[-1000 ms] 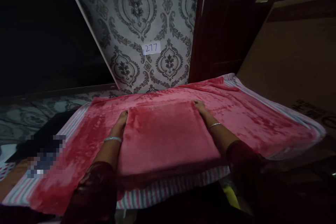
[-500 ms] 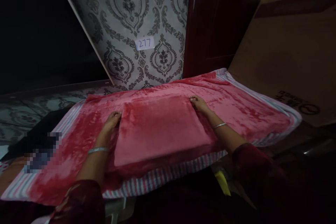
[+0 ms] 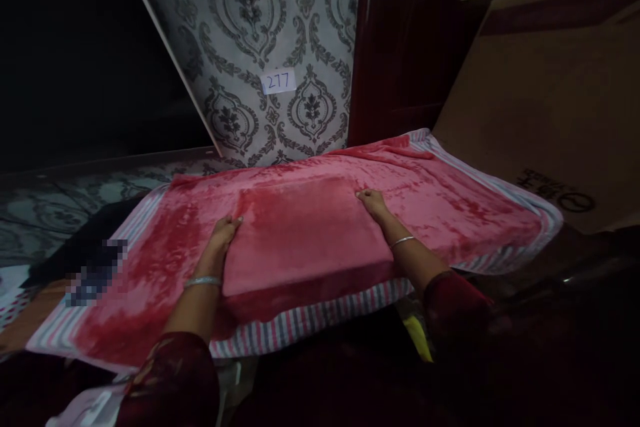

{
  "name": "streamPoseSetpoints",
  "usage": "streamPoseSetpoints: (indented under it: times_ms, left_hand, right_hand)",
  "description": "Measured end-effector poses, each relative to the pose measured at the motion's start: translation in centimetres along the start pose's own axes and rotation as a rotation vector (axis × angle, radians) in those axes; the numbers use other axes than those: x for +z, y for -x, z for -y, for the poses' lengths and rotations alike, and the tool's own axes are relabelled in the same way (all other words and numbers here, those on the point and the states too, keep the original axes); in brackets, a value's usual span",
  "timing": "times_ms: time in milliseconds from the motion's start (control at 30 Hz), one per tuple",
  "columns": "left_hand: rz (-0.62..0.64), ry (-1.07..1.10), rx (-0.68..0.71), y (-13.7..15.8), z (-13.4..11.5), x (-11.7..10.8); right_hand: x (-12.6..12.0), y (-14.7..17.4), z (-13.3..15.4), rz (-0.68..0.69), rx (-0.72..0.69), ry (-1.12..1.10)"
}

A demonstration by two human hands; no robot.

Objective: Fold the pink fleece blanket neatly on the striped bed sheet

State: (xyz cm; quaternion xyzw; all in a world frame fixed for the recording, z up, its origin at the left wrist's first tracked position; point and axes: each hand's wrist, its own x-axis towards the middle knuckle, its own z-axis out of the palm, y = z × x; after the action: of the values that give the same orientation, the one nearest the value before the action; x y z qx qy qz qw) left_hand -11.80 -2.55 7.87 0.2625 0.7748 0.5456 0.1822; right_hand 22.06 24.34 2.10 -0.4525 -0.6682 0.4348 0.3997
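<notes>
A flat-topped rectangular block covered in pink plush cloth rises in the middle of a spread pink plush blanket with a striped border. I cannot tell whether it is a separate folded piece or part of the blanket. At its left edge, near the far corner, my left hand is closed, thumb against the cloth. My right hand pinches the cloth close to the far right corner. Both hands have bent fingers, partly hidden from view.
A large cardboard box leans on the right. Patterned wallpaper with a paper label reading 277 stands behind. A dark screen-like panel is at left; a yellow strip hangs below the front edge.
The view has shifted slightly. Both hands have moved a little inward along the sides of the block and nearer to me. The block and blanket keep their shape.
</notes>
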Motion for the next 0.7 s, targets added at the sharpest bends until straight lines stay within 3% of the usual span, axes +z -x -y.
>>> streamPoseSetpoints:
  times_ms: [233,433,567,700]
  left_hand:
    - [0.202,0.138,-0.158,2.7,1.1,-1.9]
    - [0.006,-0.050,-0.072,3.2,2.2,-0.9]
    - [0.026,-0.030,-0.075,4.1,2.1,-1.0]
    - [0.091,-0.070,0.022,5.8,2.0,-2.6]
  right_hand:
    - [-2.6,4.5,-0.4,0.120,-0.097,0.021]
    - [-2.9,5.9,-1.2,0.162,0.046,-0.013]
    - [-3.1,6.4,-0.8,0.166,0.050,-0.023]
    - [-4.4,8.8,-0.8,0.180,-0.025,-0.014]
